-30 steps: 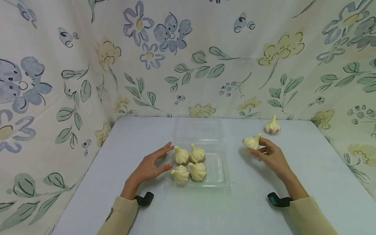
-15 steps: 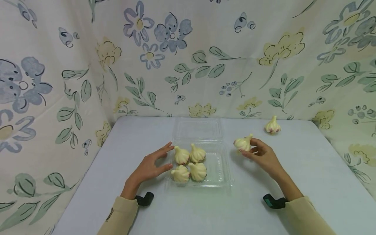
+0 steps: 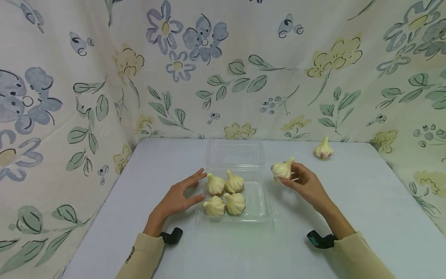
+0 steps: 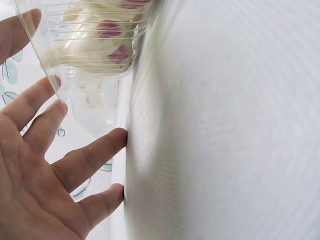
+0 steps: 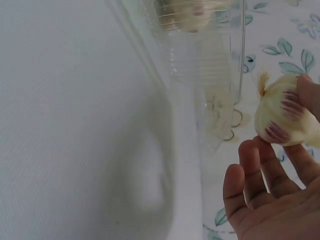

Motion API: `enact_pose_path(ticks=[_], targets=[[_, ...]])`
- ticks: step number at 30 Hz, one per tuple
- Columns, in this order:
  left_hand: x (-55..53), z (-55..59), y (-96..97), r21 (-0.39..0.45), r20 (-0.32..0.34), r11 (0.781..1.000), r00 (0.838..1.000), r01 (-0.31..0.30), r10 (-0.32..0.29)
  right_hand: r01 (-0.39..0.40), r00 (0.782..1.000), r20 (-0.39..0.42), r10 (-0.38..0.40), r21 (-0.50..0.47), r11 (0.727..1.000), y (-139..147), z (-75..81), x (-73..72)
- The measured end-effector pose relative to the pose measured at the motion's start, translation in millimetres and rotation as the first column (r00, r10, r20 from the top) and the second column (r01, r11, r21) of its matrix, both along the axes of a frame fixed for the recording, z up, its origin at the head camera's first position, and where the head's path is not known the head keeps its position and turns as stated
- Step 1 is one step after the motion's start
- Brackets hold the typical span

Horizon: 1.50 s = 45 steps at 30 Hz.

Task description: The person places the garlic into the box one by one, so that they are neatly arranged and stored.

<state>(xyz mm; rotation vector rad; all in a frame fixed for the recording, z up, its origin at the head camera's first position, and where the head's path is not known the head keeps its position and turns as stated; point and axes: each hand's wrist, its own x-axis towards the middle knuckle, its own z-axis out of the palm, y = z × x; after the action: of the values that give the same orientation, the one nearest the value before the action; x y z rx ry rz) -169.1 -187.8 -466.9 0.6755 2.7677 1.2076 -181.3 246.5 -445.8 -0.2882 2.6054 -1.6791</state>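
Note:
My right hand (image 3: 308, 186) pinches a garlic bulb (image 3: 281, 170) between thumb and fingertips, held above the table just right of the clear plastic container (image 3: 271, 201). In the right wrist view the bulb (image 5: 285, 112) shows purple streaks and a tuft of roots. Several garlic bulbs (image 3: 234, 204) sit in the left part of the container, and its right part shows bare plastic. My left hand (image 3: 179, 197) is spread at the container's left side; in the left wrist view its fingertips (image 4: 59, 107) touch or nearly touch the rim, and lower fingers reach the table.
Another garlic bulb (image 3: 324, 149) stands near the table's back right edge. The container's lid (image 3: 235, 154) lies folded back behind it on the white table (image 3: 237, 252). A floral cloth (image 3: 244, 77) hangs behind and on both sides.
My right hand has carried the garlic bulb leftward, closer to the container's right edge. The left hand and the bulbs in the container have stayed in place.

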Motion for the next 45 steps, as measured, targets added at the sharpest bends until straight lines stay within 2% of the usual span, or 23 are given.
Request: enact_pose_path(ticks=[13,19,30,36,45], targets=[[0.5,1.0,-0.8,0.001,-0.002,1.0,1.0,0.007,-0.007,-0.046,0.997,-0.059,0.045,-0.007,0.999,-19,1.4,-1.0],[0.4,1.1,-0.6,0.0,-0.005,1.0,1.0,0.006,-0.006,-0.063,0.994,-0.085,0.069,0.066,0.996,-29,0.6,-1.3],[1.0,1.5,0.8,0.003,0.0,1.0,1.0,0.008,-0.008,-0.08,0.992,-0.086,0.093,0.143,0.986,-42,-5.4,-0.2],[1.2,1.0,0.9,0.001,0.0,1.0,1.0,0.005,-0.005,-0.08,0.993,-0.077,0.093,0.16,0.984,-47,-8.8,0.2],[0.8,0.3,0.3,-0.006,0.0,1.0,1.0,-0.001,0.001,-0.1,0.985,-0.125,0.12,0.159,0.982,-51,-11.7,2.9]])
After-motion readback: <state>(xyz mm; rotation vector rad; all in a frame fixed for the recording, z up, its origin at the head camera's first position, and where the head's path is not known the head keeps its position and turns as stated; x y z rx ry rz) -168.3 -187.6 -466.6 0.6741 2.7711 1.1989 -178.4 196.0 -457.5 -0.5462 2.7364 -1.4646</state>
